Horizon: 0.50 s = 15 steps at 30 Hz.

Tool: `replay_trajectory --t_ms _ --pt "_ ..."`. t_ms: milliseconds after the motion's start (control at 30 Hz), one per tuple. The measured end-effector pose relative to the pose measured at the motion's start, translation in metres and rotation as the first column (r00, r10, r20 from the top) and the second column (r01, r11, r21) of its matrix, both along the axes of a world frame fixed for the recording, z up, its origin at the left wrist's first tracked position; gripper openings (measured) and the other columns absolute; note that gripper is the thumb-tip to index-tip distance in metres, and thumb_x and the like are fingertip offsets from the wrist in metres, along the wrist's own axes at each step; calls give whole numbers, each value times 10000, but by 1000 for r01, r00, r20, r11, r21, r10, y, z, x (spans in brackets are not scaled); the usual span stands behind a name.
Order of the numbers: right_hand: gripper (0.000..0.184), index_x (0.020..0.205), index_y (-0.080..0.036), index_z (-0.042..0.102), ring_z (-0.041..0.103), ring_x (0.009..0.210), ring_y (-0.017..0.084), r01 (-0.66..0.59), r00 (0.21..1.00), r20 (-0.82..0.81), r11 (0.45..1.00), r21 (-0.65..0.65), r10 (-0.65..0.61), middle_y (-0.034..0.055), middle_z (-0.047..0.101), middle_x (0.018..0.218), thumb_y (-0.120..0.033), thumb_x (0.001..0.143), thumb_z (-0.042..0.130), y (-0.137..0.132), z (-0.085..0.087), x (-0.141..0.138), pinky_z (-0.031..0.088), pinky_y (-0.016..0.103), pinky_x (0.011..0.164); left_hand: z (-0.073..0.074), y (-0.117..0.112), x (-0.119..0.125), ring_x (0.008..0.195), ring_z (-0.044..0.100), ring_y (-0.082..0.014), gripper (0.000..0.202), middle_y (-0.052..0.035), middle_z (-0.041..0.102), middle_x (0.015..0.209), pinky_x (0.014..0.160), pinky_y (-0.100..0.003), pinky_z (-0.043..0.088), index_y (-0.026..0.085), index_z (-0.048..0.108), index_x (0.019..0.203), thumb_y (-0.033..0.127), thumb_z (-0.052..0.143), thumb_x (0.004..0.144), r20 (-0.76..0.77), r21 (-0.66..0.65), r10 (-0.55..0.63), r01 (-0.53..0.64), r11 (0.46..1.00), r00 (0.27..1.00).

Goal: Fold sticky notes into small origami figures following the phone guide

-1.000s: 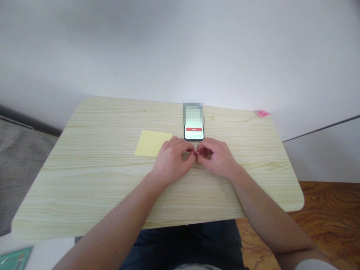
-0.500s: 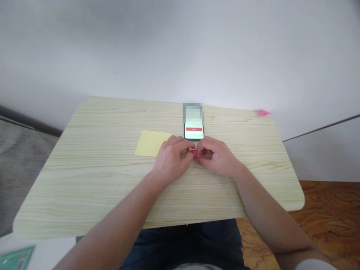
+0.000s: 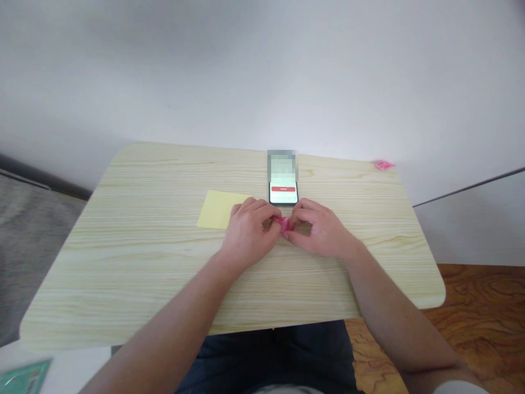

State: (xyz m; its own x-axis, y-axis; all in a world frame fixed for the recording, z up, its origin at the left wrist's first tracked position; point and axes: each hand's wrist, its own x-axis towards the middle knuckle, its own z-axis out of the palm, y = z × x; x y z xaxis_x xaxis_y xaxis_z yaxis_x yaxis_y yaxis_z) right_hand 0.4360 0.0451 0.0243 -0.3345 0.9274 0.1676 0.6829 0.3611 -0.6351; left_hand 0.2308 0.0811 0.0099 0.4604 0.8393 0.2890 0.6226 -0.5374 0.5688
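Note:
A small pink folded paper [image 3: 284,224] is between my two hands, just in front of the phone. My left hand [image 3: 252,225] pinches its left side between thumb and fingers. From the right, the thumb and forefinger of my right hand [image 3: 318,227] close on its other side. Much of the paper's shape is hidden by the fingertips. Under the edge of my left hand lies a flat yellow sheet of paper [image 3: 217,209].
A phone [image 3: 283,192] with a lit screen rests on the pale wooden table [image 3: 135,235], its upper part blurred out. Another pink folded paper [image 3: 384,165] sits at the far right corner. A white wall [image 3: 246,82] stands behind. A green packet [image 3: 24,377] is at lower left.
My right-hand fingers have parted a little and shifted on the pink paper, so more of it shows. My left hand has hardly moved.

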Motion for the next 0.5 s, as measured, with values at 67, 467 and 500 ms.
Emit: replay_trajectory --t_ms 67,467,500 --pt "96 836 -224 657 614 828 190 32 999 18 999 18 -32 31 637 913 -280 882 720 1 -1 -2 479 341 763 0 0 0 936 616 -250 109 -18 752 882 832 -423 414 245 722 837 198 632 876 0 -9 -7 7 1000 1000" --pt "58 911 -225 643 584 809 186 134 989 57 988 77 -138 26 634 875 -236 876 688 1 -5 -14 439 320 705 6 1 -3 931 636 -246 97 -5 772 881 874 -422 409 262 752 848 237 660 866 7 -32 -38 38 999 999" --pt "49 908 -223 649 589 817 185 134 989 56 988 80 -139 27 635 881 -241 882 685 1 -5 -14 441 319 709 6 1 -3 931 635 -245 98 -6 770 879 875 -420 409 260 752 852 241 657 869 0 -34 -40 40 999 999"
